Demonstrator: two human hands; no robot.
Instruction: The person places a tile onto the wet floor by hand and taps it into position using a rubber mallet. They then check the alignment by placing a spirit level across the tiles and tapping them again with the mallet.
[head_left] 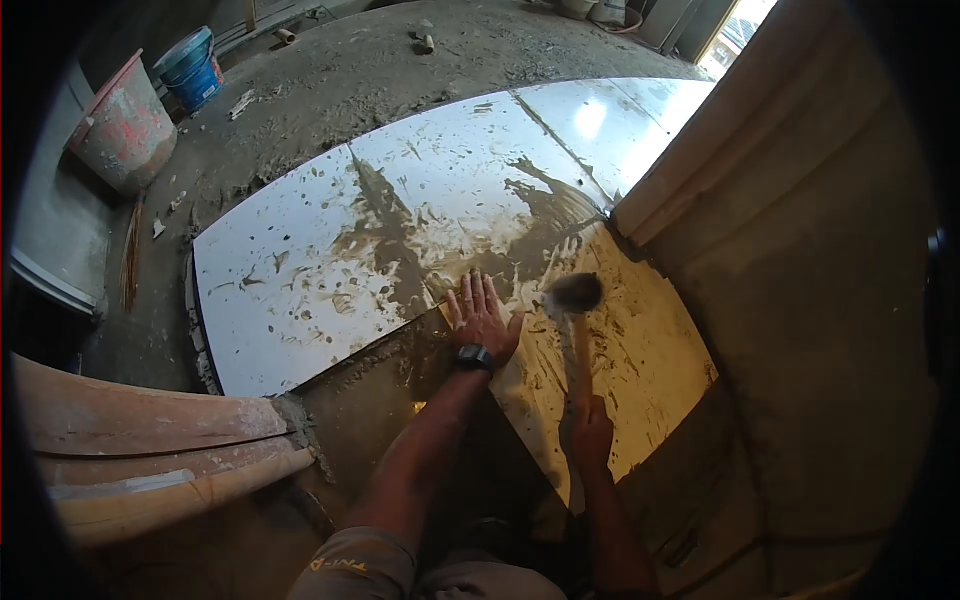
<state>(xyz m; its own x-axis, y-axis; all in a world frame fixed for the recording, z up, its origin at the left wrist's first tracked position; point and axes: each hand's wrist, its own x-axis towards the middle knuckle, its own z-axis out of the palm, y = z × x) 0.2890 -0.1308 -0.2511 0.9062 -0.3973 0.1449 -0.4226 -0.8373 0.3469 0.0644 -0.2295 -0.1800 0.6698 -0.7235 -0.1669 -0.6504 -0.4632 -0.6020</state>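
My left hand [484, 322], with a dark watch on its wrist, lies flat with fingers spread at the left corner of a mud-smeared floor tile [640, 370]. Fingers of my right hand [593, 432] are wrapped round the handle of a mallet [577, 293]. Its dark head is above the same tile, to the right of my left hand, and looks blurred. Beyond both hands, white tiles [300, 250] with grey mortar smears border this tile.
A stained bucket [125, 125] and a blue bucket [195, 75] stand at the upper left. Rough mortar [330, 75] covers the floor behind the tiles. Door frame posts rise at the lower left [150, 420] and upper right [720, 130].
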